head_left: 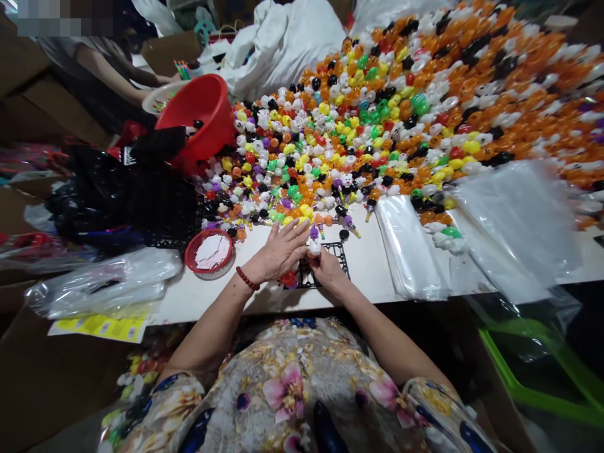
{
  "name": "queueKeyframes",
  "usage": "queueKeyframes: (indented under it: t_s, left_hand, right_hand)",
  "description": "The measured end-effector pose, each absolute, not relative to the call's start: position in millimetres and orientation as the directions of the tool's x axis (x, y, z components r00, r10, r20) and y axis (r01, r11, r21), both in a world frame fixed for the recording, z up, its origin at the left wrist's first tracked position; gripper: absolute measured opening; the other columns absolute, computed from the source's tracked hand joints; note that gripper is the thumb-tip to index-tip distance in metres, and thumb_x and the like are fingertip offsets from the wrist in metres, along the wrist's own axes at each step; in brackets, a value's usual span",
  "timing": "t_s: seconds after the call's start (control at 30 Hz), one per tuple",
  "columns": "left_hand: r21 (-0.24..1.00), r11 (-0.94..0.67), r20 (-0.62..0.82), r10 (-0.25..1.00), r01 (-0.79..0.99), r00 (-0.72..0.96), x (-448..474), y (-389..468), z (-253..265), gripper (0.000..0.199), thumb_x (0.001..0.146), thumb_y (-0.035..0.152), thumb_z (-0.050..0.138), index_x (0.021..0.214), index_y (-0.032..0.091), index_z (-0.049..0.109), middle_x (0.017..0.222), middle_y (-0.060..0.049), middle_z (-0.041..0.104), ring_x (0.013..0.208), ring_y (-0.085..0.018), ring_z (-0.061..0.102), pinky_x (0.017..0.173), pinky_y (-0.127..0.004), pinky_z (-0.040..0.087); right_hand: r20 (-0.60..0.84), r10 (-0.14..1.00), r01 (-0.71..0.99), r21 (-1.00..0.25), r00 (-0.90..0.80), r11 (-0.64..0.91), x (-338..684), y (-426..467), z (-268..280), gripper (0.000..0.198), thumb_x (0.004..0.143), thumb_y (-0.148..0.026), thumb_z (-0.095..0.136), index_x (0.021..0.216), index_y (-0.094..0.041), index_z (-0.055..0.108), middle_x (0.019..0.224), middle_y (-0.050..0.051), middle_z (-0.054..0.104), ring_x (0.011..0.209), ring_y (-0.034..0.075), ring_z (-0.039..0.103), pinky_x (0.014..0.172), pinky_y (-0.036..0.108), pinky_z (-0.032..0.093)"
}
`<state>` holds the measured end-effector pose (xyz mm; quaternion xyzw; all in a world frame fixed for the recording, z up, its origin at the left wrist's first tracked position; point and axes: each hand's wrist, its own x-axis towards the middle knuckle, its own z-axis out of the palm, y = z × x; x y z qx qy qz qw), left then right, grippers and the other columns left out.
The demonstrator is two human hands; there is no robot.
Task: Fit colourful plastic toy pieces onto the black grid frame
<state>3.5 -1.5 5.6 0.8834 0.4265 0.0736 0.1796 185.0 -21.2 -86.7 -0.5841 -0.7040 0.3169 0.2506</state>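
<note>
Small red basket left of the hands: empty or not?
Not empty: white slips lie inside the red basket. How deep they go, cannot tell.

1. Taking the black grid [309,280] as clock centre, the toy heap [349,138] blocks 10 round to 2 o'clock.
2. Toward 3 o'clock, past the right hand [330,270], a bare lane of white tabletop [370,258] reaches the plastic bag stack [410,251].
3. Toward 9 o'clock, past the left hand [282,253], a narrower gap ends at the red dish [190,251].
4. Between 10 and 11 o'clock, the tall red basin [214,119] obstructs.
</note>
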Motion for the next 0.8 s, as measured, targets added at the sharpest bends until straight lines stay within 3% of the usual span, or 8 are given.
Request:
queueKeyframes:
  t_s: [0.2,0.43,0.8]
  left_hand:
    - [0.393,-0.579,-0.012,0.774,0.714,0.634,1.2,-2.6,4.4,0.053,0.103,0.042,0.023,0.153,0.027,0.035,0.164,-0.006,0.025,0.153,-0.027,0.014,0.122,-0.059,0.003]
    - [0.405,-0.625,0.015,0.735,0.668,0.678,-3.4,-5.6,6.2,0.049,0.103,0.04,0.024,0.15,0.035,0.039,0.163,-0.001,0.027,0.154,-0.028,0.011,0.121,-0.063,-0.002]
    - [0.405,-0.622,-0.006,0.731,0.67,0.683,1.3,-4.4,4.7,0.049,0.103,0.041,0.027,0.149,0.034,0.039,0.163,-0.001,0.026,0.153,-0.027,0.013,0.121,-0.062,-0.001]
  right_hand:
    - [-0.061,0.945,0.779,-0.585,-0.322,0.227,180.5,-22.7,-78.5,0.016,0.092,-0.016,0.045,0.102,-0.016,0.058,0.092,0.014,0.072,0.08,0.024,0.066,0.07,0.03,0.043]
    - [0.072,0.92,0.635,-0.703,-0.386,0.322,184.1,-12.5,-84.9,0.014,0.089,-0.014,0.055,0.097,-0.019,0.064,0.099,0.009,0.072,0.092,0.021,0.066,0.083,0.03,0.048]
    - [0.015,0.921,0.648,-0.705,-0.39,0.286,185.9,-8.6,-87.8,0.018,0.086,-0.008,0.054,0.091,-0.017,0.069,0.096,0.01,0.072,0.088,0.021,0.066,0.081,0.031,0.049]
